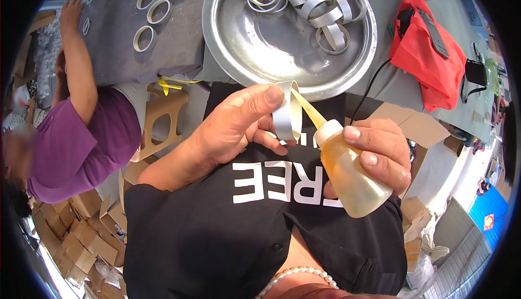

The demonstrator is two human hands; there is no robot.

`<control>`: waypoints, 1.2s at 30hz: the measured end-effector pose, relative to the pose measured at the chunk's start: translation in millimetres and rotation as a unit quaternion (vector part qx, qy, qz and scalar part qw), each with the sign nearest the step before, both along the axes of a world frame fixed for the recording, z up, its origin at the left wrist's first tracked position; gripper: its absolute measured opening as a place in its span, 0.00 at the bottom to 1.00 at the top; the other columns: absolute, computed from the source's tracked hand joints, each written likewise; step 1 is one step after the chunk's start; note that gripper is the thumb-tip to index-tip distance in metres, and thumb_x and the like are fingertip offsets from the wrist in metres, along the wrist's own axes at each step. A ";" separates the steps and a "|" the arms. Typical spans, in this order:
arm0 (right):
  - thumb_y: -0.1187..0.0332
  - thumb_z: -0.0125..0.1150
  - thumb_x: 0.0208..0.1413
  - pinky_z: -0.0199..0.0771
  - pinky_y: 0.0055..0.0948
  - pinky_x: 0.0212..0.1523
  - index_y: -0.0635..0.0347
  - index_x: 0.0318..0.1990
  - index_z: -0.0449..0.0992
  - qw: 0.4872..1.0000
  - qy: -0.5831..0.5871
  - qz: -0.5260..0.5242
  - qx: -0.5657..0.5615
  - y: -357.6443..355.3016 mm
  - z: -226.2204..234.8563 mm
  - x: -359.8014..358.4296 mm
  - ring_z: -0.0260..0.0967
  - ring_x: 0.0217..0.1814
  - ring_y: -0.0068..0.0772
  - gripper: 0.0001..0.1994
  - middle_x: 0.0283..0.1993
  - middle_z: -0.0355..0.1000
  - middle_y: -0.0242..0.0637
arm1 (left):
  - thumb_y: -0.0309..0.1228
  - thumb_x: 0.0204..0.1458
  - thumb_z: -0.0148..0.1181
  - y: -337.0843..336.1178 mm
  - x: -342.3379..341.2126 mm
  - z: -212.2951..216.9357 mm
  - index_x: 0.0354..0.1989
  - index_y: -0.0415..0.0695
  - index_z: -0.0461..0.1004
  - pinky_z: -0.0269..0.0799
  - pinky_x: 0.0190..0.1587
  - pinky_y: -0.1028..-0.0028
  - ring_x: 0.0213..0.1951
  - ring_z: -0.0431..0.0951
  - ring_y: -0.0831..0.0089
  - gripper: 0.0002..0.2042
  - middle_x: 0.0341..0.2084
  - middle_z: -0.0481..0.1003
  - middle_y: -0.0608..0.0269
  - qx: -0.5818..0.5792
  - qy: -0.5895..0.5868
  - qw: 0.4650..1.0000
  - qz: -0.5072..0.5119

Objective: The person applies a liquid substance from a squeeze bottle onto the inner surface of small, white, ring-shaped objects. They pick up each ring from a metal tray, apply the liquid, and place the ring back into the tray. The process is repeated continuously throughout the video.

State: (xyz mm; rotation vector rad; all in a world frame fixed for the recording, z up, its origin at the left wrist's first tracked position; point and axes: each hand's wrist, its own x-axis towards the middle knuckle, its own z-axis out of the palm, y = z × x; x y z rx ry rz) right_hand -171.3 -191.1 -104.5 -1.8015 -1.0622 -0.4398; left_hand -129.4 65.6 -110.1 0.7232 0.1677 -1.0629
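Pinched between the thumb and fingers of my left hand (233,122) is a silvery grey ring (287,112), held on edge in front of my chest. My right hand (380,150) grips a translucent squeeze bottle (351,177) with a white collar and a long tapered nozzle; some amber liquid shows inside. The bottle tilts up and to the left, and its nozzle tip reaches the ring's inner side. Whether the tip touches the ring I cannot tell. Beyond both hands stands a wide round metal basin (239,55), with several similar loose rings (320,6) heaped at its far side.
More rings (144,38) stand on the grey cloth-covered table (114,38) at left. A co-worker in a purple shirt (89,141) reaches over that table. A red bag (420,55) with a dark phone lies right of the basin. Cardboard boxes (78,245) crowd the lower left floor.
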 end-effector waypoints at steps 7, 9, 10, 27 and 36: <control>0.56 0.80 0.40 0.76 0.26 0.26 0.67 0.50 0.65 0.992 0.012 -0.083 0.098 3.9 -3.2 -5.0 0.76 0.31 0.37 0.36 0.43 0.74 0.62 | 0.24 0.43 0.74 -5.5 -12.9 -7.9 0.58 0.39 0.66 0.76 0.48 0.71 0.48 0.75 0.74 0.32 0.47 0.73 0.61 0.058 -0.209 0.973 0.080; 0.57 0.81 0.38 0.79 0.29 0.30 0.68 0.53 0.65 0.992 0.070 -0.044 0.091 -7.8 0.6 -6.1 0.77 0.38 0.41 0.38 0.45 0.73 0.63 | 0.25 0.39 0.77 -5.0 -13.0 -10.8 0.57 0.41 0.67 0.76 0.49 0.72 0.48 0.75 0.74 0.34 0.47 0.73 0.62 0.090 -0.319 0.940 0.081; 0.58 0.82 0.38 0.81 0.30 0.32 0.68 0.54 0.65 0.991 0.099 -0.021 0.088 -16.1 2.4 -5.9 0.77 0.41 0.43 0.39 0.47 0.73 0.63 | 0.26 0.37 0.78 -4.7 -13.8 -11.7 0.57 0.42 0.68 0.76 0.49 0.72 0.48 0.75 0.74 0.35 0.47 0.72 0.62 0.107 -0.366 0.920 0.086; 0.41 0.65 0.51 0.78 0.25 0.27 0.73 0.48 0.66 0.827 0.415 -0.097 0.366 -5.6 -18.1 1.6 0.77 0.39 0.41 0.37 0.40 0.71 0.47 | 0.15 0.33 0.69 -35.3 4.0 -56.0 0.43 0.46 0.81 0.75 0.42 0.70 0.42 0.77 0.65 0.23 0.44 0.74 0.59 0.037 -0.780 0.539 0.316; 0.47 0.53 0.63 0.62 0.11 0.17 0.71 0.54 0.68 0.572 0.510 0.019 0.642 -43.1 -58.9 23.2 0.62 0.19 0.16 0.30 0.50 0.73 0.54 | 0.30 0.36 0.71 54.5 17.8 -21.8 0.55 0.46 0.74 0.76 0.42 0.71 0.46 0.75 0.65 0.31 0.47 0.71 0.57 0.501 -0.592 0.599 0.202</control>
